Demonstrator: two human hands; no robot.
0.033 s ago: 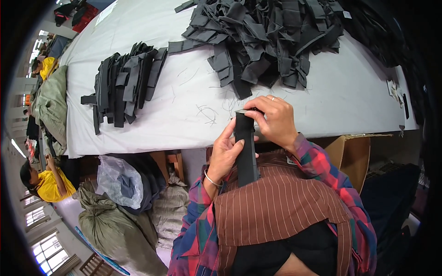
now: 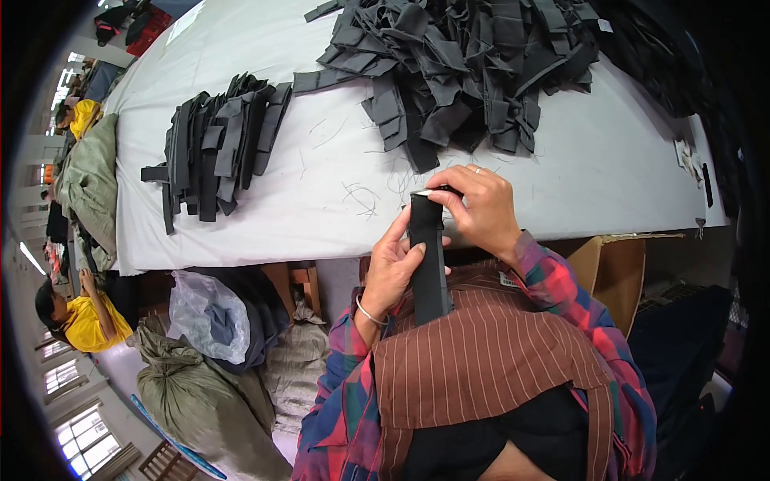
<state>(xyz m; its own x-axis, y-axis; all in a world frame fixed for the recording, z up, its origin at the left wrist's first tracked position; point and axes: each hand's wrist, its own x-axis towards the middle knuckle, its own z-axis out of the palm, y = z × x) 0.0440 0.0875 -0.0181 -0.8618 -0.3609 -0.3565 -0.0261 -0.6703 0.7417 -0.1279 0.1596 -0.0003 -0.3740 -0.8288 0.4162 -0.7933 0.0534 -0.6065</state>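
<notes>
My left hand (image 2: pixel 393 268) grips a long dark grey fabric strip (image 2: pixel 429 276), thumb on its face and fingers behind it. The strip hangs upright over the front edge of the table, its lower end against my apron. At its top end, my right hand (image 2: pixel 481 207) pinches a small dark tool (image 2: pixel 451 191) with a pale, flat tip. That tip lies across the strip's upper edge; my fingers cover most of the tool, so its kind cannot be made out.
A large heap of dark grey strips (image 2: pixel 457 72) lies on the white-covered table (image 2: pixel 321 200), with a neater stack (image 2: pixel 216 148) to the left. Loose threads are scattered between. A cardboard box (image 2: pixel 618 276) stands below right; sacks (image 2: pixel 200 393) and a person in yellow (image 2: pixel 95 321) are at left.
My right hand has shifted very slightly at the strip's top, and the tool's tip now looks brighter. The left hand and the strip stay in place.
</notes>
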